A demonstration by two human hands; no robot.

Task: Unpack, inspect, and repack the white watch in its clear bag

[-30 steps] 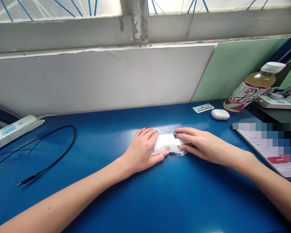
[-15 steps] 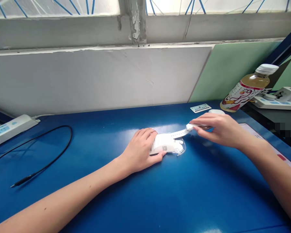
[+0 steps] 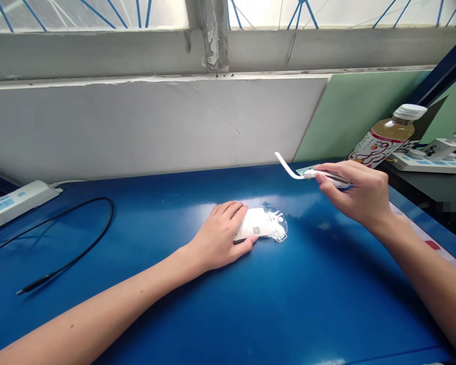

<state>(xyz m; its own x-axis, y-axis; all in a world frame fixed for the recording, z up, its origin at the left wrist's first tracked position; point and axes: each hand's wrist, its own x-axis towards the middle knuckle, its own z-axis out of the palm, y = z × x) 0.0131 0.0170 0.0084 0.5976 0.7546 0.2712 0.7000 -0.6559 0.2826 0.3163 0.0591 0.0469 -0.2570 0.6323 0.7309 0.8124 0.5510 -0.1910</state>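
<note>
In the head view, at the middle of the blue table (image 3: 197, 314), the left hand (image 3: 219, 235) is laid palm down, its forearm stretched in from the lower left corner and its wrist kept low. The left end of a white packet (image 3: 255, 223) is covered by the fingers, which are bunched over its far side, while the thumb is set along its near edge; the packet is thus clasped flat against the table. A rounded, clear plastic end (image 3: 281, 221) is left exposed at its right.

The right hand (image 3: 361, 192) is held well apart from the left, raised above the table, with the forearm angled up from the lower right corner and the wrist bent to the left. A white strap (image 3: 309, 174) is pinched between thumb and fingers, its loose end curved up and to the left; the part inside the grip is mostly hidden. Behind it, a card (image 3: 306, 169) is partly covered. Beyond the knuckles, a bottle (image 3: 389, 137) is seen near the green panel (image 3: 345, 111).
</note>
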